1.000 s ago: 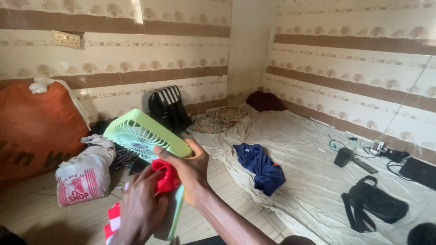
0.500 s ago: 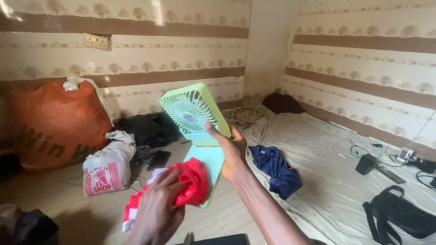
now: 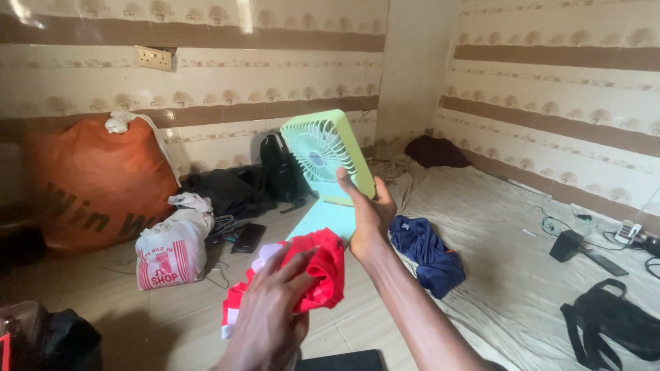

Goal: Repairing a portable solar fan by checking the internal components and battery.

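The left hand bunches a red cloth against the fan's base. The right hand clasps the green fan by its lower edge, held up and tilted; that one-sided grip could slip under rubbing. The cloth hides the hinge, and the left fingertips are buried in it.

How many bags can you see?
4: orange bag and backpack by the wall, white shopping bag on the floor, black bag at right. More may be hidden.
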